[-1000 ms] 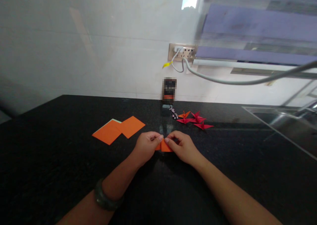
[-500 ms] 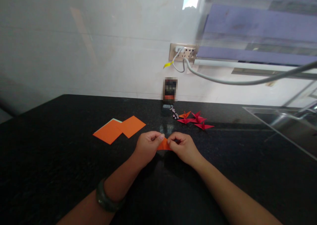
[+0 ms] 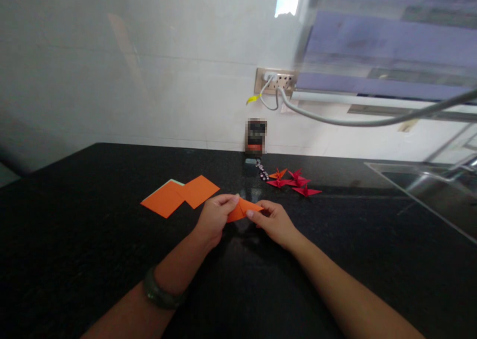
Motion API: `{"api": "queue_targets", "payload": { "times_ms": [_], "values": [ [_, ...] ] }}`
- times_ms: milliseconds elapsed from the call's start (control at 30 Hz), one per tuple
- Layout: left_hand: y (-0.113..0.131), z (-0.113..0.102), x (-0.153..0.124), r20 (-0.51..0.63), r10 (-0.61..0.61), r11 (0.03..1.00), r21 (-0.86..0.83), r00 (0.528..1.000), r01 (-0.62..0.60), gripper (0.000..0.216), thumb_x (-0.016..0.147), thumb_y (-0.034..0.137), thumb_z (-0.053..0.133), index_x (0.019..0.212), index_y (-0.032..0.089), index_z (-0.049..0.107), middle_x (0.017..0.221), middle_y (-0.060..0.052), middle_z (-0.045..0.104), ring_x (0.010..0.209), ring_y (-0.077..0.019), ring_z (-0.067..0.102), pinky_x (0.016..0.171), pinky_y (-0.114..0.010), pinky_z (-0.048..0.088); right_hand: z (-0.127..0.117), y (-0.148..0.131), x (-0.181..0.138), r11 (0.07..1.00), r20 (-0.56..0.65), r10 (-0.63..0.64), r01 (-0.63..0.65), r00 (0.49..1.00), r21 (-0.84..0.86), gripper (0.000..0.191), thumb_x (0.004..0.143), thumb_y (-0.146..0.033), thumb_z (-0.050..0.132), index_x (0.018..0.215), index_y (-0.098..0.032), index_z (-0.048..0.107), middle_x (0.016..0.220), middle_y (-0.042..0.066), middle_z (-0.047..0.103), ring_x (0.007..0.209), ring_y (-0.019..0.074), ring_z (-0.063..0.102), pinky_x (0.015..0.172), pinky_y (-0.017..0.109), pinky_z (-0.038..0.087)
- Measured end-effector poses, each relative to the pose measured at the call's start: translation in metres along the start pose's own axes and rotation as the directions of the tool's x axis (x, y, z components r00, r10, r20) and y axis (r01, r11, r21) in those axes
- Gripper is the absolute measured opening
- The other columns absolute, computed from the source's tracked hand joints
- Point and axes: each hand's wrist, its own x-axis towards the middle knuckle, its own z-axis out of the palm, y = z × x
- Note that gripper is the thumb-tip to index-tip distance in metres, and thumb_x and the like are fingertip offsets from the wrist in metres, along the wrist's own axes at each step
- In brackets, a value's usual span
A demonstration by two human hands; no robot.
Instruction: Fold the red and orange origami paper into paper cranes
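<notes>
A piece of folded orange origami paper (image 3: 240, 210) is held between both hands, just above the dark countertop. My left hand (image 3: 213, 218) pinches its left side, thumb on top and fingers hidden beneath. On the other side, my right hand (image 3: 276, 223) grips the right part, its thumb lying on the face of the paper. A crease or flap edge runs through the middle of the piece. To the left lie flat orange square sheets (image 3: 166, 199), with a pale green edge showing under one. Beyond my right hand sit several folded paper cranes (image 3: 299, 181), red ones and an orange one.
A dark box (image 3: 256, 136), blurred out, stands against the wall with a patterned strap (image 3: 262, 170) before it. A sink (image 3: 439, 190) is set into the countertop (image 3: 93, 259) at right. A grey cable (image 3: 354, 124) hangs from the wall socket (image 3: 276, 81).
The orange paper has been turned and tilted, and more of its face now shows between my hands. My left hand has shifted slightly left, and my right thumb now lies on the paper.
</notes>
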Motion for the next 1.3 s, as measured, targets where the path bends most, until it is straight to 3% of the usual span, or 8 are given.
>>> {"api": "queue_targets", "payload": {
  "times_ms": [200, 400, 500, 700, 900, 1300],
  "values": [
    [0.0036, 0.0015, -0.002, -0.006, 0.094, 0.977, 0.192, 0.996, -0.091, 0.016, 0.058, 0.025, 0.068, 0.063, 0.013, 0.06, 0.056, 0.0, 0.059, 0.054, -0.0105, 0.053, 0.053, -0.022, 0.04, 0.0011, 0.0031, 0.0008, 0.999, -0.092, -0.03, 0.034, 0.995, 0.042, 0.021, 0.068, -0.035, 0.061, 0.066, -0.015, 0.055, 0.052, -0.004, 0.049, 0.046, 0.0079, 0.043, 0.045, 0.02, 0.035],
    [0.0054, -0.002, -0.0038, 0.086, -0.078, 0.987, 0.146, 0.993, 0.064, 0.02, 0.061, 0.03, 0.066, 0.063, 0.012, 0.06, 0.062, -0.001, 0.059, 0.057, -0.0105, 0.054, 0.056, -0.023, 0.042, -0.0035, 0.0018, -0.0008, 0.989, -0.169, -0.138, 0.144, 0.976, 0.025, 0.027, 0.071, -0.038, 0.059, 0.057, -0.016, 0.052, 0.05, -0.003, 0.049, 0.046, 0.0078, 0.041, 0.045, 0.021, 0.034],
    [0.0039, -0.003, -0.0034, 0.122, -0.13, 0.991, 0.055, 0.984, 0.124, 0.021, 0.065, 0.033, 0.064, 0.066, 0.012, 0.059, 0.064, -0.002, 0.061, 0.057, -0.0109, 0.056, 0.056, -0.024, 0.043, -0.0037, -0.0022, -0.0022, 0.991, -0.148, -0.122, 0.129, 0.981, 0.035, 0.035, 0.076, -0.042, 0.052, 0.054, -0.015, 0.053, 0.05, -0.001, 0.051, 0.047, 0.0086, 0.044, 0.048, 0.022, 0.037],
    [0.002, -0.0038, -0.0002, 0.152, -0.191, 0.972, -0.109, 0.97, 0.208, 0.016, 0.073, 0.028, 0.057, 0.066, 0.013, 0.055, 0.053, 0.0, 0.058, 0.042, -0.0082, 0.052, 0.044, -0.019, 0.041, -0.0017, -0.0022, -0.0024, 0.98, -0.022, -0.045, 0.048, 0.999, 0.193, 0.031, 0.069, -0.044, 0.06, 0.082, -0.015, 0.062, 0.063, 0.001, 0.059, 0.055, 0.0102, 0.052, 0.051, 0.023, 0.042],
    [0.004, -0.0037, -0.0009, 0.158, -0.217, 0.967, -0.101, 0.963, 0.234, 0.013, 0.073, 0.022, 0.057, 0.064, 0.013, 0.053, 0.05, 0.001, 0.056, 0.04, -0.0068, 0.051, 0.041, -0.016, 0.04, 0.0025, -0.0037, -0.0044, 0.976, 0.021, -0.073, 0.067, 0.997, 0.208, 0.025, 0.062, -0.035, 0.068, 0.076, -0.016, 0.061, 0.061, -0.002, 0.058, 0.052, 0.0077, 0.05, 0.05, 0.021, 0.04],
    [0.0003, -0.0032, -0.0015, 0.181, -0.256, 0.958, -0.087, 0.95, 0.275, 0.013, 0.075, 0.024, 0.055, 0.067, 0.013, 0.053, 0.053, -0.001, 0.059, 0.043, -0.0091, 0.055, 0.045, -0.019, 0.044, 0.0024, -0.0041, -0.005, 0.984, 0.04, -0.138, 0.132, 0.99, 0.121, 0.016, 0.069, -0.033, 0.062, 0.073, -0.017, 0.061, 0.063, -0.001, 0.058, 0.055, 0.009, 0.05, 0.05, 0.021, 0.041]
  ]
}}
